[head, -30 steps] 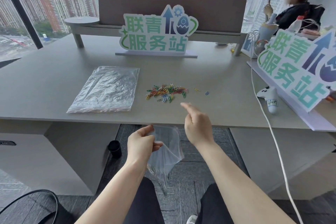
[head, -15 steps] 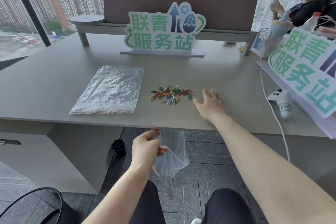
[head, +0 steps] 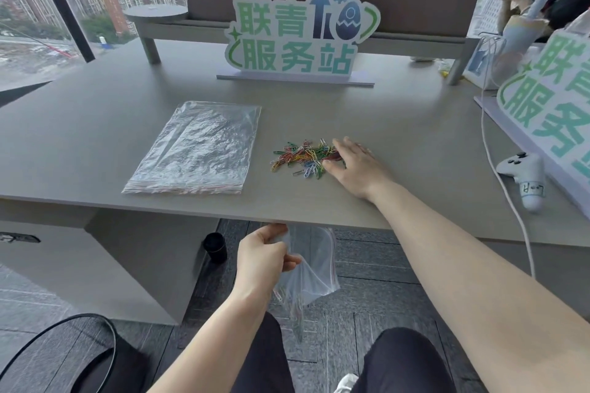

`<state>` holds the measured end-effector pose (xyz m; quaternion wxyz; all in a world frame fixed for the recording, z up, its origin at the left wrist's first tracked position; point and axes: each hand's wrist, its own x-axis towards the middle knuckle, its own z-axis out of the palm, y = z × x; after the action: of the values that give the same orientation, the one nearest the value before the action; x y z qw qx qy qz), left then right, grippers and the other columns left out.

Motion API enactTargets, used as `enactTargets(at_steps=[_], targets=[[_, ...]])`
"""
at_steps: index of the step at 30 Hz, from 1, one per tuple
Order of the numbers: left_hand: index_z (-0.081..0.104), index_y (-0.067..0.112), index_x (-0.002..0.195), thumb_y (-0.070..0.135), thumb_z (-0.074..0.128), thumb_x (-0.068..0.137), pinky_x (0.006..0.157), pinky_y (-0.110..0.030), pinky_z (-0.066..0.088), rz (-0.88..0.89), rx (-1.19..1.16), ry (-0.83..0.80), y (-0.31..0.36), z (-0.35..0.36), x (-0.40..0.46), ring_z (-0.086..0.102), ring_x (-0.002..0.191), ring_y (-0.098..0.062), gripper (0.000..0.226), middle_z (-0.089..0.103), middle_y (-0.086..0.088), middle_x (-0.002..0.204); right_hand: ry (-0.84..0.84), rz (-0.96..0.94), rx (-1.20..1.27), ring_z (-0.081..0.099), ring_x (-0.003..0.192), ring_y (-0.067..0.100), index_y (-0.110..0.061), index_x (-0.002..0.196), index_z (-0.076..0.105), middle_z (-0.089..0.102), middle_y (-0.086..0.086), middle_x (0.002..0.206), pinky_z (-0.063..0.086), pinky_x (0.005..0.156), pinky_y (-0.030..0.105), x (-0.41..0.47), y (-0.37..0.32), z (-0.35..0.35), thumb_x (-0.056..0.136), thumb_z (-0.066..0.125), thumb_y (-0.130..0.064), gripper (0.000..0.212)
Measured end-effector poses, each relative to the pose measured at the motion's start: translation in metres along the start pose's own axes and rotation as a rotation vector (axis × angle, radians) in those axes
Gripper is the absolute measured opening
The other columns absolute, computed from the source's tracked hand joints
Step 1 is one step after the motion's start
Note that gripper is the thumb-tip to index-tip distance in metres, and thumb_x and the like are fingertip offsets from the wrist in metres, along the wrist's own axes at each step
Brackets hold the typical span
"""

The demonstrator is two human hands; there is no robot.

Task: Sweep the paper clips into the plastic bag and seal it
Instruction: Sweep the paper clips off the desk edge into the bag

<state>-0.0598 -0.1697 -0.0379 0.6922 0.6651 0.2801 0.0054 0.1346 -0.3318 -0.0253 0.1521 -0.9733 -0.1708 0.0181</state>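
A heap of coloured paper clips (head: pixel 300 156) lies on the grey table (head: pixel 399 124), a short way back from its front edge. My right hand (head: pixel 354 166) rests flat on the table, fingers spread, touching the right side of the heap. My left hand (head: pixel 265 254) is just below the table's front edge, pinching the rim of a small clear plastic bag (head: pixel 311 268) with a red zip strip. The bag hangs open, and a few clips show through its lower part.
A stack of flat clear bags (head: pixel 198 147) lies left of the clips. A green-lettered sign (head: pixel 297 38) stands behind, another sign (head: pixel 549 112) at the right. A white controller (head: pixel 523 172) and a white cable (head: pixel 498 169) lie to the right. A person (head: pixel 549 0) sits at the far right.
My right hand has gone from the air in front of the table to the tabletop, then slid left into the clips. The two stray clips at the right are no longer visible. My left hand keeps the bag under the edge.
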Motion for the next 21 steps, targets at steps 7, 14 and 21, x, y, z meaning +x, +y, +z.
enactTargets(at_steps=[7, 14, 21], targets=[[0.066, 0.008, 0.118, -0.013, 0.036, 0.077, 0.058, -0.020, 0.058, 0.004, 0.020, 0.000, 0.000, 0.000, 0.003, 0.074, 0.065, -0.023, 0.055, 0.067, -0.002, 0.116, -0.040, -0.070, -0.028, 0.001, 0.149, 0.019, -0.029, 0.153, 0.014, 0.005, -0.002, 0.162, 0.002, 0.120, 0.038, 0.006, -0.011, 0.004, 0.094, 0.029, -0.063, 0.070], [0.066, 0.010, 0.118, -0.013, 0.036, 0.077, 0.062, -0.023, 0.060, 0.000, 0.019, -0.008, 0.000, -0.001, 0.002, 0.073, 0.063, -0.021, 0.056, 0.068, -0.004, 0.116, -0.022, -0.112, -0.045, 0.004, 0.149, 0.018, -0.025, 0.153, 0.017, 0.010, -0.002, 0.162, 0.004, 0.120, 0.036, -0.002, -0.021, 0.010, 0.094, 0.027, -0.063, 0.070], [0.064, 0.009, 0.124, -0.014, 0.036, 0.079, 0.060, -0.022, 0.060, 0.007, -0.003, -0.023, 0.002, -0.001, -0.004, 0.073, 0.062, -0.020, 0.058, 0.065, 0.004, 0.119, -0.027, -0.115, -0.025, 0.002, 0.148, 0.016, -0.023, 0.153, 0.016, 0.007, -0.001, 0.162, 0.003, 0.121, 0.036, -0.025, -0.036, 0.016, 0.094, 0.026, -0.064, 0.073]])
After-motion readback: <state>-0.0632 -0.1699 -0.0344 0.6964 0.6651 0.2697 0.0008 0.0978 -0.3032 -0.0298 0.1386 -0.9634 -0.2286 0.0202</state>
